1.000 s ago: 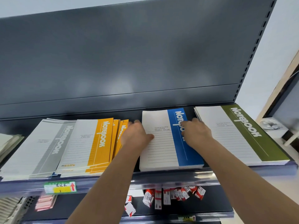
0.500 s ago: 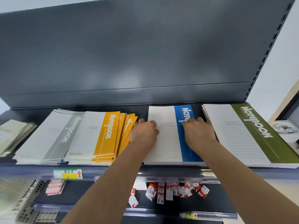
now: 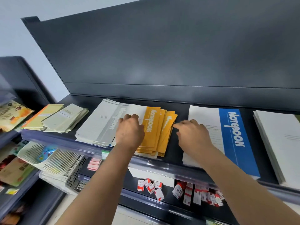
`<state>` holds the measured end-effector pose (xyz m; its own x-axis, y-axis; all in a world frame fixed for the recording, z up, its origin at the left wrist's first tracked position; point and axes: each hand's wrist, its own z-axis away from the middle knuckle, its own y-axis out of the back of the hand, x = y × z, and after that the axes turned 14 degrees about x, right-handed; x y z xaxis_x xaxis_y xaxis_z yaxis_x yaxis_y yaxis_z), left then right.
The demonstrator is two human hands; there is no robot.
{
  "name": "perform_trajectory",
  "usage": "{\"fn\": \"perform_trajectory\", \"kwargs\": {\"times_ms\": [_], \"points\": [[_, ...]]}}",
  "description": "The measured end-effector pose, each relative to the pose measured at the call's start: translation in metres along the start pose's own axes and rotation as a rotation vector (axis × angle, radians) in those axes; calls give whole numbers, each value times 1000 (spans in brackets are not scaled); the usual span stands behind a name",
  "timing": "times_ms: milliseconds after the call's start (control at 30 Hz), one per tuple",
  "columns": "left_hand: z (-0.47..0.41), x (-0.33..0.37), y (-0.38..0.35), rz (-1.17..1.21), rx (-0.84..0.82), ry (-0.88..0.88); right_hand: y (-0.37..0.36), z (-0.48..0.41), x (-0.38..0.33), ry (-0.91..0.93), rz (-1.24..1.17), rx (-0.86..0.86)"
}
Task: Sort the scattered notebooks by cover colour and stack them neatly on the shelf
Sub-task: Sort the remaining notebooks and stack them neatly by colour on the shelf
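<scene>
Head view puts me at the squaring-up step for the orange notebooks (image 3: 152, 127): they lie fanned on the shelf (image 3: 180, 104), with the lower copies splayed out toward my right fingers (image 3: 178, 126). My left hand (image 3: 129, 135) rests on top of the pile, its fingers (image 3: 129, 117) bent down onto the white part of the top cover. Whether they pinch that cover or only press it, I cannot tell. My right hand (image 3: 194, 137) is spread and holds nothing, fingers straight, tips at the fan's right edge. Just left of my left fingers the grey notebooks (image 3: 99, 125) sit touching the orange pile, slightly fanned themselves. To the right of my right fingers the blue notebooks (image 3: 232, 138) look tidy. Next, I judge, the left must pin the top while the right sweeps the splayed covers leftward until the edges align, gently, since thin covers may buckle or ride onto the grey pile.
</scene>
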<state>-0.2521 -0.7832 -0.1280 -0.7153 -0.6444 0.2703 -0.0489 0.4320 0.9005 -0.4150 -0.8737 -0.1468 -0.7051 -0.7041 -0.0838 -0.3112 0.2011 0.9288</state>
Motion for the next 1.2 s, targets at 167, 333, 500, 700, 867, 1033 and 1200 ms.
{"fn": "perform_trajectory", "kwargs": {"times_ms": [167,333,500,700,867,1033,1200], "points": [[-26,-53,10,-4,-106,36,-10,-17,-55,-80,-167,-2],[-41,-68,1,28,-194,-70,-22,-22,-88,-184,-216,-84],[-48,-65,-3,63,-268,-188,-28,-16,-98,-323,-160,-148],[-45,-53,-11,136,-297,-259,-22,-14,-100,-451,-161,-206],[-43,-59,-10,134,-286,-264,-24,-17,-100,-469,-150,-229],[-48,-59,-8,127,-346,-249,-23,-15,-99,-464,-175,-211],[-46,-55,-16,258,-441,-174,-21,-12,-93,-509,-154,-209]]}}
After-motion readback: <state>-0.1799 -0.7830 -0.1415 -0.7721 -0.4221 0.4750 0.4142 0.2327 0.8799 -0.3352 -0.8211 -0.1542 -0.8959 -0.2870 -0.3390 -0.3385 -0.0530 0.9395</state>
